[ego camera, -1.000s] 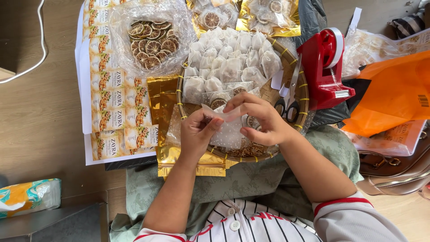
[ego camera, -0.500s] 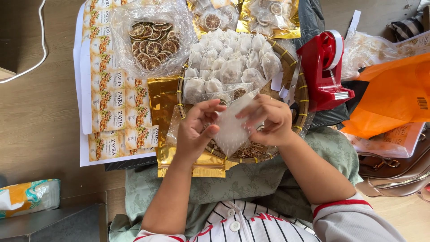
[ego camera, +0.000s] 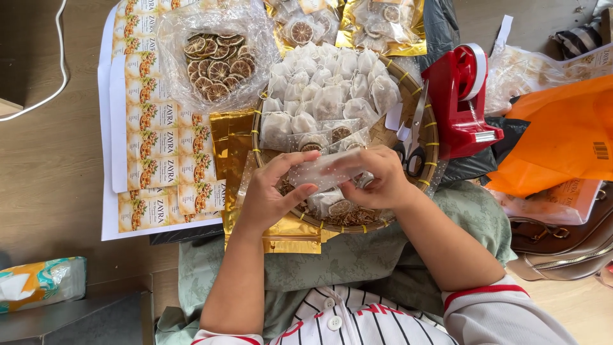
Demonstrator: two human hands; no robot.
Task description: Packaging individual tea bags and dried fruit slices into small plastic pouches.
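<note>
I hold a small clear plastic pouch with white dots (ego camera: 319,171) between my two hands, just above the near part of the round woven bamboo tray (ego camera: 429,131) on my lap. My left hand (ego camera: 271,195) pinches the left end of the pouch with thumb and fingers, and my right hand (ego camera: 377,179) closes on its right end, so both hands are clamped on the same pouch and almost touch each other. What is inside the pouch I cannot tell.

In the tray, behind my hands, lies a heap of white paper tea bags (ego camera: 329,86), and a few clear packets with dried slices (ego camera: 332,134) lie between this heap and my fingers. A pair of scissors with black handles (ego camera: 412,144) rests at the right rim of the tray. Shiny gold foil bags (ego camera: 233,140) lie under the tray at its left side and stick out at the near edge.

To the left are sheets of printed paper labels (ego camera: 159,140), and above them a clear plastic bag of dried citrus slices (ego camera: 214,61). To the right of the tray stands a red tape dispenser (ego camera: 460,102), and beyond it an orange plastic bag (ego camera: 562,140). A brown leather handbag (ego camera: 568,246) lies at the far right.
</note>
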